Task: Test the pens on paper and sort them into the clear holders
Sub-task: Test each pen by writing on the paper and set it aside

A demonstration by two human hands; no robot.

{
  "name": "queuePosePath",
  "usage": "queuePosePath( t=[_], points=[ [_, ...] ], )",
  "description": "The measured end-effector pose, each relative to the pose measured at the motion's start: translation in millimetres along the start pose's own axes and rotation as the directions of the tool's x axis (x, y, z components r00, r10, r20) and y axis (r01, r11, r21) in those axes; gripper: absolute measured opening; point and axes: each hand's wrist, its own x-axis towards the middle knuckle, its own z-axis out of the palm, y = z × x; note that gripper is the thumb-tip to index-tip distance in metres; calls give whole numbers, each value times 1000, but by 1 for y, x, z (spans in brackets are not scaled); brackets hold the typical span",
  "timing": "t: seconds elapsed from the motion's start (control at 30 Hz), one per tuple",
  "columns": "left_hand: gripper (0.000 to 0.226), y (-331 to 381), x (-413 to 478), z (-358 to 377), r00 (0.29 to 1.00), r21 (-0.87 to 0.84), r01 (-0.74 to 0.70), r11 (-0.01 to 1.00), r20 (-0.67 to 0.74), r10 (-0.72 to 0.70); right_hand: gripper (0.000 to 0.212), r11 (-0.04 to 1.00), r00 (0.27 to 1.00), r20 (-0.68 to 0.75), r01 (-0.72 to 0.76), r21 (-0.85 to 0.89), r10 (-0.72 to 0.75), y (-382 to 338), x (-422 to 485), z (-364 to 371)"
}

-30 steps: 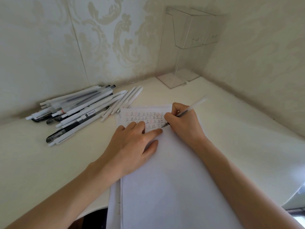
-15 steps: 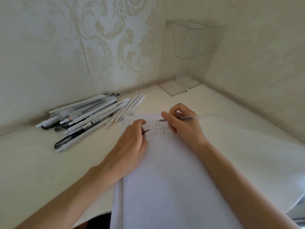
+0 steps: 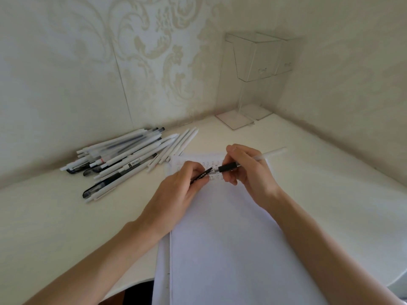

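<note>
My right hand (image 3: 248,172) holds a pen (image 3: 253,160) with a black grip and a clear barrel, its tip pointing left. My left hand (image 3: 182,190) pinches the pen's black cap (image 3: 201,176) just left of that tip. Both hands hover over the top of the white paper (image 3: 220,238), where rows of small written marks (image 3: 211,165) show. A pile of several white and black pens (image 3: 123,159) lies to the left by the wall. Two clear holders (image 3: 259,60) stand in the far corner.
The cream table (image 3: 66,227) meets patterned walls at the back and on the right. The holders' clear bases (image 3: 235,119) rest on the table in the corner. A second sheet edge (image 3: 161,260) peeks out left of the paper.
My right hand stopped writing and turned the pen level with its tip to the left. My left hand left the paper and now holds the cap at the pen's tip.
</note>
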Motion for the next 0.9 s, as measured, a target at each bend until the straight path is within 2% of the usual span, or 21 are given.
queuePosePath(
  t=[0.23,0.53,0.7,0.8,0.9],
  points=[
    [32,-3,0,-1,980,128,-199,972,18,198,37,996,994,58,-90,-18,91,1,-2,8],
    [26,-5,-3,0,959,173,-266,948,-56,279,36,996,992,93,-85,-34,88,5,-5,14],
    [29,-8,9,-10,961,215,-178,960,-171,216,34,1000,988,155,-19,-20,22,-3,1,15],
    [21,-26,19,-37,922,281,-16,959,-367,123,29,992,996,82,35,-122,-25,-2,1,10],
    [15,-52,21,-60,896,470,188,862,-441,45,20,957,1000,18,28,-287,-23,4,2,5]
  ],
)
